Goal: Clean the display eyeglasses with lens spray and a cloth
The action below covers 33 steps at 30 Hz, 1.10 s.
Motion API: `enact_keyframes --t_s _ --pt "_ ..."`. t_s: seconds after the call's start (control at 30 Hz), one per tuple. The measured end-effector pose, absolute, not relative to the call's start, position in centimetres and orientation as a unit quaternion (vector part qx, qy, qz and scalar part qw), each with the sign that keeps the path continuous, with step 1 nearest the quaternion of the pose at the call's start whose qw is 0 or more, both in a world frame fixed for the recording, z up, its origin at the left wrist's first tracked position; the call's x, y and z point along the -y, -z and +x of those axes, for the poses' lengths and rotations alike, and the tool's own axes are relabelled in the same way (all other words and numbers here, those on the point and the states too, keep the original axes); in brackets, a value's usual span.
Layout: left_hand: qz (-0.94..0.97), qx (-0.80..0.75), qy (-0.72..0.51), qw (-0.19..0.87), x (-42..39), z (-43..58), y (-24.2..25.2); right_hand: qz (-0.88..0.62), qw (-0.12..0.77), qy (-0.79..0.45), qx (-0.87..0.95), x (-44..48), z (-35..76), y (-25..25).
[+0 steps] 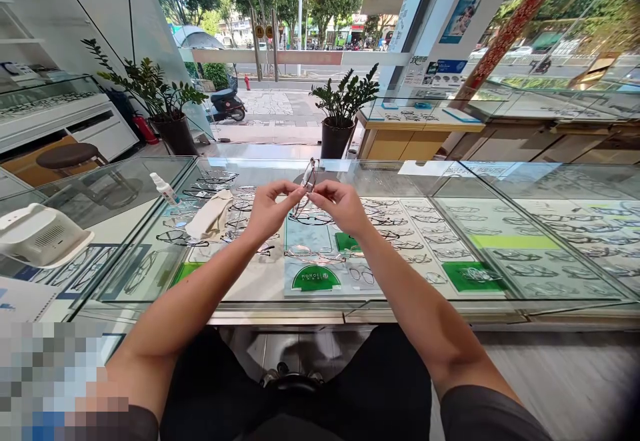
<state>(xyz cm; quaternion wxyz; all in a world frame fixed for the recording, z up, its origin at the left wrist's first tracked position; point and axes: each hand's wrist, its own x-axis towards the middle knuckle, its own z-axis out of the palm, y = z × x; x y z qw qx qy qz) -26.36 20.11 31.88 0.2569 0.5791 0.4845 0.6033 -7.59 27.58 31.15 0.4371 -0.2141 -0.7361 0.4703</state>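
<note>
My left hand [273, 209] and my right hand [343, 206] meet above the glass display counter [310, 305]. Between them is a pair of eyeglasses [312, 173], pinched by the fingertips of both hands and turned edge-on, with part of it rising above the fingers. Its lower part is hard to tell from the frames in the case below. To the left of my left hand, a beige cloth [210, 215] lies crumpled on the glass. A small white spray bottle [164, 188] stands beyond the cloth.
Rows of eyeglasses [395, 234] fill the case beneath the glass. A white device [43, 235] sits at the far left. Past the counter are two potted plants [337, 135], a stool [67, 155] and a glass door. My legs are under the counter's near edge.
</note>
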Motion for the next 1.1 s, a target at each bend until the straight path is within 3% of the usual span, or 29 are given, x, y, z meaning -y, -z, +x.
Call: enact_keyframes --t_s 0.27,0.53,0.7,1.1 --pt "0.597 -0.457 -0.624 0.215 -21.3 -27.4 -31.4 -0.230 0.478 -0.424 0.734 -28.3 -7.0 -31.1" --pt "0.604 -0.492 -0.581 0.235 -22.2 -28.1 -30.7 -0.352 0.561 -0.175 0.728 -28.4 -5.8 -31.4" --pt "0.604 -0.492 -0.574 0.252 -22.4 -27.9 -30.1 -0.349 0.607 -0.121 0.704 -28.7 -6.0 -31.1" --pt "0.575 -0.439 -0.601 0.339 -21.7 -25.9 -29.3 -0.274 0.583 -0.050 0.763 -28.9 -7.9 -28.6"
